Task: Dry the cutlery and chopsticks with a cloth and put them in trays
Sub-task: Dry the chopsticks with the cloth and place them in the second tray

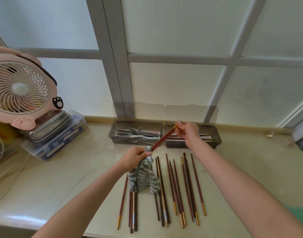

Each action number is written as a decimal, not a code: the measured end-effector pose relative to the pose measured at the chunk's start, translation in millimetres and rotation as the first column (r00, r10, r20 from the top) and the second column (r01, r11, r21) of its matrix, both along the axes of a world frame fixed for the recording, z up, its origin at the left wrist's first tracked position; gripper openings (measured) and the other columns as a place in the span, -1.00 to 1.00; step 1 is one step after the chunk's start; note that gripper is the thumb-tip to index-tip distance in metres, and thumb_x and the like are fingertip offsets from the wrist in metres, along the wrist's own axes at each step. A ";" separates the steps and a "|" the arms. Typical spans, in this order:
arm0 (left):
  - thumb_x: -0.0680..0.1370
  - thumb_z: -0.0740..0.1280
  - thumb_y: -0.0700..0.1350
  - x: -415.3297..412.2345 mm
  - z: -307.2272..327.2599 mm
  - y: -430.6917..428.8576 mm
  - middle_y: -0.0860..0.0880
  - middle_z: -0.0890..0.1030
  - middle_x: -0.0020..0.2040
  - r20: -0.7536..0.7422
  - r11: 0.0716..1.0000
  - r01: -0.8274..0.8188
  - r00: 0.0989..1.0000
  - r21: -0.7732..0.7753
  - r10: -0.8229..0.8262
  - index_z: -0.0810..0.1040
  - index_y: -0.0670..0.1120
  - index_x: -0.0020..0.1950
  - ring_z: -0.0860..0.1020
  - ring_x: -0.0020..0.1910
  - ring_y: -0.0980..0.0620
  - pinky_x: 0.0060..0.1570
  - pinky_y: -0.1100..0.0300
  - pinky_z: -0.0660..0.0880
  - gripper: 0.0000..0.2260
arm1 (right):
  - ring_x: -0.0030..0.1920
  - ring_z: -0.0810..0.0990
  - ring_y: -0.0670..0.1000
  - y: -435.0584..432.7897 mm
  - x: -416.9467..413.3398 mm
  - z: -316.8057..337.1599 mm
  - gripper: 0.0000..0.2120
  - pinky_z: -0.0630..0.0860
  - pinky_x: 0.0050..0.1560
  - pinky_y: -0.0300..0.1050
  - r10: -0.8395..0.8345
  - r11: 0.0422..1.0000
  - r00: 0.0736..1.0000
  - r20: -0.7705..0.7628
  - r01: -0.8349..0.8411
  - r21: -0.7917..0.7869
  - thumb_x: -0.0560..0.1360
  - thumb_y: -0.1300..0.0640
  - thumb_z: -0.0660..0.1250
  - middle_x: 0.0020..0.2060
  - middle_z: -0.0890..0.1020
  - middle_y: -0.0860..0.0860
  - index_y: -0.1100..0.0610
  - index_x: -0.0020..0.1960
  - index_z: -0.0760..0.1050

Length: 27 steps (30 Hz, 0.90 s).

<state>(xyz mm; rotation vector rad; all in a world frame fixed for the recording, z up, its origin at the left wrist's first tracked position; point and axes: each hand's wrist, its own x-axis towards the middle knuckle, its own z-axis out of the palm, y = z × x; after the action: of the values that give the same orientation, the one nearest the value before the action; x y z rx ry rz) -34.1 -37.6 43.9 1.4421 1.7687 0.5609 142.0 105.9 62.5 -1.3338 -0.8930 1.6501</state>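
Risk at the tabletop (61, 177): its near edge at 6 o'clock lies near the gold ends of the loose chopsticks (185, 186). The cloth (143, 176) hangs down over this row and, if dragged, could roll pieces over that edge. Risk at the right tray (216, 140), 1 o'clock: the held pair (164, 137) slants up from the cloth toward it and could catch the rim or the upright clear lid (190, 112) if swung in low. The left grip (135, 157) clenches the cloth around the pair's lower ends. The right grip (188, 133) pinches the gold upper ends above the right tray; a slack pinch would probably drop one stick. Open room: bare tabletop from 7 to 9 o'clock and at 3 o'clock. The fan (22, 88) at 10 o'clock and the left tray (135, 141) of cutlery at 12 o'clock bound the work area.
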 end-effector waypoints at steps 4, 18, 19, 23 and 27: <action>0.56 0.25 0.04 -17.0 -2.8 -4.3 -0.16 0.53 -0.27 0.060 0.997 -0.052 0.997 -0.065 0.056 0.54 -0.24 -0.16 0.48 -0.27 -0.04 -0.21 0.13 0.39 -0.66 | -0.41 0.53 -0.10 16.2 14.4 6.3 -0.96 0.54 -0.42 -0.30 -0.176 0.984 0.983 -0.048 0.174 -0.039 0.51 0.29 0.32 -0.26 0.59 0.06 0.26 -0.08 0.54; 0.61 0.10 -0.03 15.0 9.5 14.9 -0.11 0.64 -0.02 0.911 0.846 -0.524 0.296 -0.097 0.287 0.53 -0.22 0.10 0.59 -0.02 0.00 -0.01 0.16 0.53 -0.68 | -0.17 0.65 0.07 -54.7 -42.8 -7.3 -0.88 0.65 -0.22 -0.17 0.081 0.952 0.861 -0.503 -0.216 -0.216 0.51 0.43 0.24 -0.09 0.59 0.22 0.35 0.02 0.49; 0.62 0.11 -0.05 15.3 11.2 18.1 -0.11 0.64 -0.02 0.916 0.827 -0.555 0.279 -0.090 0.287 0.53 -0.21 0.08 0.60 -0.02 0.00 -0.03 0.18 0.54 -0.70 | -0.19 0.66 0.07 -59.4 -47.8 -10.2 -0.88 0.64 -0.24 -0.19 0.099 0.955 0.868 -0.487 -0.221 -0.199 0.50 0.45 0.23 -0.09 0.60 0.22 0.36 0.01 0.50; 0.60 0.20 -0.10 18.7 12.3 20.7 -0.13 0.64 -0.03 0.844 0.801 -0.596 0.402 -0.054 0.356 0.56 -0.21 0.02 0.60 0.01 -0.04 0.00 0.15 0.51 -0.78 | -0.26 0.64 0.00 -65.9 -49.7 -13.8 -0.85 0.60 -0.28 -0.23 0.182 0.960 0.930 -0.319 -0.239 -0.149 0.49 0.43 0.27 -0.16 0.65 0.15 0.32 0.00 0.57; 0.55 0.31 -0.13 17.0 9.7 20.7 -0.14 0.63 -0.14 0.754 0.721 -0.689 0.430 -0.081 0.496 0.55 -0.22 -0.08 0.60 -0.13 -0.06 -0.13 0.15 0.53 -0.85 | -0.32 0.60 -0.03 -67.2 -43.6 -14.6 -0.83 0.55 -0.32 -0.23 0.379 0.924 0.924 -0.048 -0.381 -0.031 0.46 0.36 0.35 -0.19 0.65 0.11 0.33 0.05 0.57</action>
<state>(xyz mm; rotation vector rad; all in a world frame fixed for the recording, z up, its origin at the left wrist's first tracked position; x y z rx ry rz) -17.1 -16.9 53.7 0.4606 1.4832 1.5566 98.4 38.7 48.0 -1.1987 -1.1548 1.9910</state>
